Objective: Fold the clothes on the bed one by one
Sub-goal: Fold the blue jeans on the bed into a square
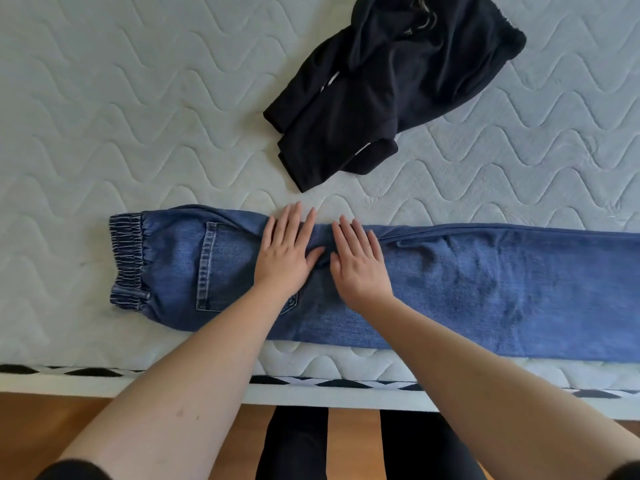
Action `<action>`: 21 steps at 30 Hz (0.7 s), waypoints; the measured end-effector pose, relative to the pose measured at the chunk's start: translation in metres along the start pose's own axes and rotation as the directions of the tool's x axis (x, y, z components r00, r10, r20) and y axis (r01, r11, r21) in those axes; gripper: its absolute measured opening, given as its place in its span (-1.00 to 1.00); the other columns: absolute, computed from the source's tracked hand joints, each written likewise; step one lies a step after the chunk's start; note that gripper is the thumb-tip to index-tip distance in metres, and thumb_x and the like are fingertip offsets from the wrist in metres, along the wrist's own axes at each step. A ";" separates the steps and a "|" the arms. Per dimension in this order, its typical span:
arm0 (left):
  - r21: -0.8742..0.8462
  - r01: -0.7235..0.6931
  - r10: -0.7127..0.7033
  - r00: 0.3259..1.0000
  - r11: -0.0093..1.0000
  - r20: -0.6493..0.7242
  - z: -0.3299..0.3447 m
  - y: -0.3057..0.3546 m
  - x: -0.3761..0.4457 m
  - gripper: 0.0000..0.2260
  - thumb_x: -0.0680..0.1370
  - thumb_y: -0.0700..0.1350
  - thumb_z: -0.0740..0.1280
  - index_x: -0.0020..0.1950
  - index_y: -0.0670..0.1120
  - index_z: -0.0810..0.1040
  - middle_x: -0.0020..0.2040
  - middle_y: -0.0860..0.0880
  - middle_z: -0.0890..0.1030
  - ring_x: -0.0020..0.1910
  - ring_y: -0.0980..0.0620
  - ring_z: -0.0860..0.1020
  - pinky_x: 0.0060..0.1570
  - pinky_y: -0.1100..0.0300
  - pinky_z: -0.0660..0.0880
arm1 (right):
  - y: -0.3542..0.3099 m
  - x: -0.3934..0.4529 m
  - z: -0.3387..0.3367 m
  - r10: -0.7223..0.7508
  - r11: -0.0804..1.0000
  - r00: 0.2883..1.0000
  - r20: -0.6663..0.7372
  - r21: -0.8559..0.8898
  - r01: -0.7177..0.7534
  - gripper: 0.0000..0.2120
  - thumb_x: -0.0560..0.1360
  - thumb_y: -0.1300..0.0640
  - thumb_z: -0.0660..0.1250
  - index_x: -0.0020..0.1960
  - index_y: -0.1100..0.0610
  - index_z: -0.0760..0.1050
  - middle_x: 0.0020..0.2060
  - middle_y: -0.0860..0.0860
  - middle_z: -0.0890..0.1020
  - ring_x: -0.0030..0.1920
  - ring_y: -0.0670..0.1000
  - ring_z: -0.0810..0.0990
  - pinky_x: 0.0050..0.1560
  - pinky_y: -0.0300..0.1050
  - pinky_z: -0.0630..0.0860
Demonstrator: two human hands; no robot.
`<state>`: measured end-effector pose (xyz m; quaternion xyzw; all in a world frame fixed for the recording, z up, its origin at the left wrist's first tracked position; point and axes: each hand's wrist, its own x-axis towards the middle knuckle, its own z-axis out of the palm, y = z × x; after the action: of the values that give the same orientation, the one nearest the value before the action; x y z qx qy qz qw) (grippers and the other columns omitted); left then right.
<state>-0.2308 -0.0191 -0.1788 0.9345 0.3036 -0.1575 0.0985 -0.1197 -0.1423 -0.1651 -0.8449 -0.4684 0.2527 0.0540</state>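
A pair of blue jeans (pixel 485 289) lies folded lengthwise along the near side of the bed, its elastic waistband at the left and its legs running off the right edge of the view. My left hand (pixel 285 251) lies flat on the denim beside the back pocket, fingers straight. My right hand (pixel 360 261) presses flat on the jeans just to its right, thumbs nearly touching. A crumpled black garment (pixel 388 91) sits farther back on the bed, apart from the jeans.
The white quilted mattress (pixel 121 116) stretches to the left and back. Its near edge with black-and-white trim (pixel 346 382) runs across the lower view. Below are a wooden floor (pixel 34 431) and my dark-clothed legs (pixel 298 445).
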 end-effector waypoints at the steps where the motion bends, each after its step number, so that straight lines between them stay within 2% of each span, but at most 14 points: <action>1: 0.001 0.025 -0.025 1.000 1.000 0.003 0.004 0.000 -0.003 -0.36 0.62 0.26 -0.08 0.62 -0.01 -0.13 0.62 -0.13 -0.04 0.59 -0.09 -0.01 0.53 -0.12 -0.03 | 0.003 0.001 0.004 -0.008 0.999 1.000 0.013 -0.031 0.009 -0.45 0.67 -0.03 -0.04 0.61 0.08 -0.04 0.59 0.00 0.01 0.58 0.00 -0.08 0.55 -0.04 -0.25; 5: -0.005 0.032 -0.032 0.999 0.999 -0.009 0.013 -0.003 -0.002 -0.31 0.59 0.32 -0.16 0.61 0.00 -0.20 0.62 -0.14 -0.09 0.59 -0.13 -0.03 0.52 -0.16 -0.04 | 0.038 0.004 0.008 -0.144 0.966 0.989 0.038 -0.212 0.149 -0.39 0.64 -0.21 -0.14 0.60 0.03 -0.08 0.59 -0.02 0.01 0.58 -0.01 0.00 0.56 -0.01 -0.19; 7: -0.016 0.023 -0.023 1.000 1.000 -0.012 0.016 -0.004 -0.001 -0.29 0.57 0.35 -0.16 0.60 0.00 -0.21 0.61 -0.15 -0.10 0.59 -0.14 -0.04 0.52 -0.18 -0.06 | 0.065 0.005 0.004 -0.146 0.957 0.988 0.043 -0.246 0.152 -0.38 0.63 -0.25 -0.12 0.60 0.00 -0.10 0.58 -0.03 0.00 0.58 -0.01 0.02 0.55 0.00 -0.16; 10: 0.011 0.031 -0.031 1.000 0.999 -0.001 0.019 -0.003 0.001 -0.28 0.57 0.38 -0.19 0.59 0.00 -0.29 0.61 -0.15 -0.17 0.59 -0.14 -0.11 0.53 -0.17 -0.13 | 0.106 0.001 -0.005 -0.047 0.965 0.998 0.038 -0.255 0.055 -0.36 0.61 -0.29 -0.12 0.59 -0.02 -0.12 0.58 -0.04 -0.01 0.58 -0.01 0.00 0.55 -0.02 -0.18; 14: 0.071 0.071 -0.074 0.997 0.995 0.030 0.020 0.000 0.003 -0.29 0.54 0.36 -0.27 0.55 0.02 -0.42 0.59 -0.12 -0.30 0.58 -0.12 -0.20 0.52 -0.15 -0.21 | 0.145 -0.009 -0.016 0.149 0.961 0.989 -0.015 -0.233 -0.149 -0.33 0.61 -0.30 -0.15 0.60 0.00 -0.16 0.57 -0.08 -0.12 0.58 -0.03 -0.09 0.54 -0.06 -0.28; 16: 0.091 0.080 -0.084 0.996 0.993 0.044 0.019 0.003 0.004 -0.29 0.54 0.35 -0.27 0.54 0.02 -0.44 0.59 -0.12 -0.31 0.58 -0.12 -0.21 0.52 -0.15 -0.22 | 0.153 -0.011 -0.019 0.191 0.955 0.981 -0.021 -0.227 -0.190 -0.33 0.61 -0.31 -0.16 0.59 -0.02 -0.21 0.58 -0.08 -0.14 0.58 -0.03 -0.11 0.52 -0.07 -0.32; 19: 0.085 0.088 -0.091 0.995 0.992 0.037 0.011 0.008 0.002 -0.30 0.58 0.31 -0.18 0.57 -0.02 -0.34 0.60 -0.15 -0.22 0.59 -0.11 -0.15 0.51 -0.12 -0.23 | 0.151 -0.012 -0.018 0.216 0.952 0.976 -0.040 -0.216 -0.219 -0.32 0.60 -0.32 -0.17 0.59 -0.03 -0.23 0.58 -0.09 -0.14 0.58 -0.05 -0.14 0.51 -0.07 -0.35; 21: 0.068 0.006 -0.006 1.000 0.998 0.005 0.006 0.019 -0.003 -0.35 0.65 0.22 -0.07 0.60 -0.09 -0.20 0.61 -0.14 -0.12 0.59 -0.07 -0.10 0.53 -0.07 -0.19 | 0.150 -0.018 -0.018 0.251 0.949 0.966 -0.055 -0.184 -0.257 -0.32 0.61 -0.31 -0.14 0.60 -0.01 -0.20 0.58 -0.10 -0.13 0.57 -0.06 -0.16 0.52 -0.06 -0.33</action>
<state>-0.2231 -0.0370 -0.1816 0.9360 0.3005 -0.1705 0.0671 -0.0041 -0.2376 -0.1922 -0.9033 -0.3767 0.1985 -0.0523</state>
